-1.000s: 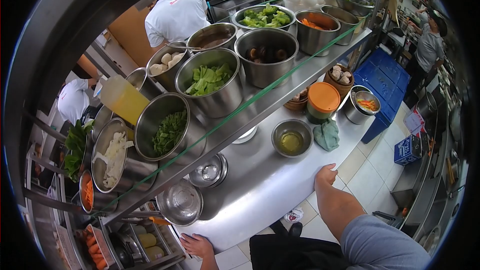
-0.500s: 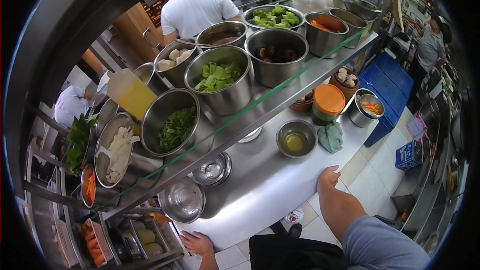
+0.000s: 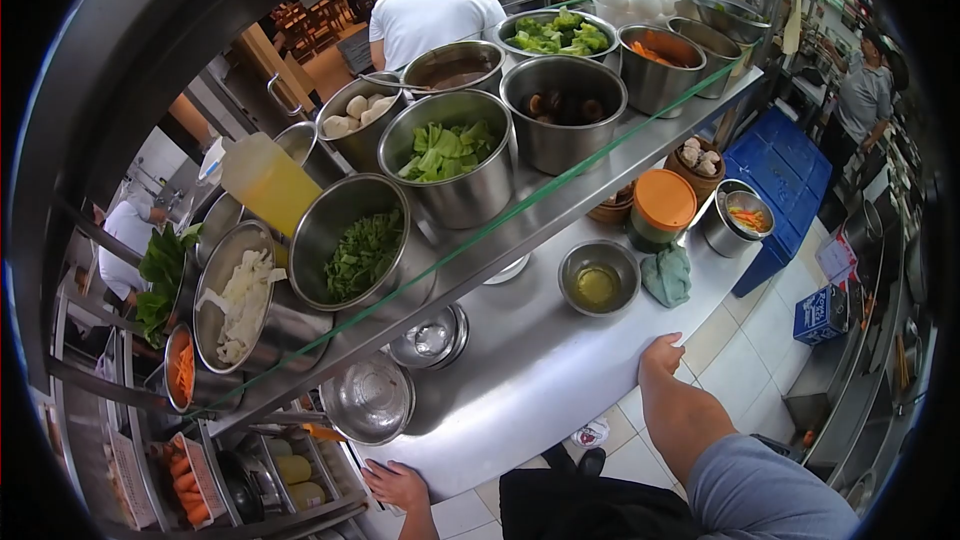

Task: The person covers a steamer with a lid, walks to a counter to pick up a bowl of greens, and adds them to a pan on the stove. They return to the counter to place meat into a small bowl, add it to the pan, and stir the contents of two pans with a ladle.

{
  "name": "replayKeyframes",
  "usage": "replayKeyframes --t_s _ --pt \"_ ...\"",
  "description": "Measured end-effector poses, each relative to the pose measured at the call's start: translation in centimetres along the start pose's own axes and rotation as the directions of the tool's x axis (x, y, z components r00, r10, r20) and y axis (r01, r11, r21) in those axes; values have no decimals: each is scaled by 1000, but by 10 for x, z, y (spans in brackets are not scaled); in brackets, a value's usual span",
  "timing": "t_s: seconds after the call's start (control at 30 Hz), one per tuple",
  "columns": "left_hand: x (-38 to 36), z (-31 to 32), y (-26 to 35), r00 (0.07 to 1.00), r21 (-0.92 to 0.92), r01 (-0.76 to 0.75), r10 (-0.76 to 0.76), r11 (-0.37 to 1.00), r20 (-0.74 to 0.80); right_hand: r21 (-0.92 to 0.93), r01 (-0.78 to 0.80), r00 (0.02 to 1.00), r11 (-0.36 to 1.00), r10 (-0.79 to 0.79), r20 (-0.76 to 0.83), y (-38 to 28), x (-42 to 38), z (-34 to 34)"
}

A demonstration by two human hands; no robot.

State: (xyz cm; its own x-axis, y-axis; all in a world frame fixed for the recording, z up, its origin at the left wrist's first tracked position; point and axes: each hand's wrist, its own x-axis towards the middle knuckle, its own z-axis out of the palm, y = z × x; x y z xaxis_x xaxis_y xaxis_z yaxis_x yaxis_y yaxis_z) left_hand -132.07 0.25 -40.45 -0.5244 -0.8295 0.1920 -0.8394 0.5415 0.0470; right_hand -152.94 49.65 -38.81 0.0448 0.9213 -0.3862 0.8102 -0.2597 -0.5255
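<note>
Where steel counter (image 3: 520, 380) meets tiled floor (image 3: 745, 365), both hands (image 3: 661, 355) edge-resting.

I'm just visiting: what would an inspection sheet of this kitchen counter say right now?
Surface: steel counter, shiny, under a shelf of bowls.
Job's things: small bowl of yellow liquid and green cloth, nearest the right hand.
Clutter: orange-lidded tub; bowl of chopped greens; empty bowl.
Hands: right hand and left hand both rest on the counter edge, holding nothing.
Cables: nothing seen.
Surroundings: person in white shirt; blue crates.
</note>
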Motion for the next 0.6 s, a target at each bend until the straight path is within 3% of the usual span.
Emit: replayKeyframes --t_s 0.6 --pt "-1 -2 0 999 -2 20 -20 1000 33 -6 6 1000 1000 -6 -21 1 1 3"
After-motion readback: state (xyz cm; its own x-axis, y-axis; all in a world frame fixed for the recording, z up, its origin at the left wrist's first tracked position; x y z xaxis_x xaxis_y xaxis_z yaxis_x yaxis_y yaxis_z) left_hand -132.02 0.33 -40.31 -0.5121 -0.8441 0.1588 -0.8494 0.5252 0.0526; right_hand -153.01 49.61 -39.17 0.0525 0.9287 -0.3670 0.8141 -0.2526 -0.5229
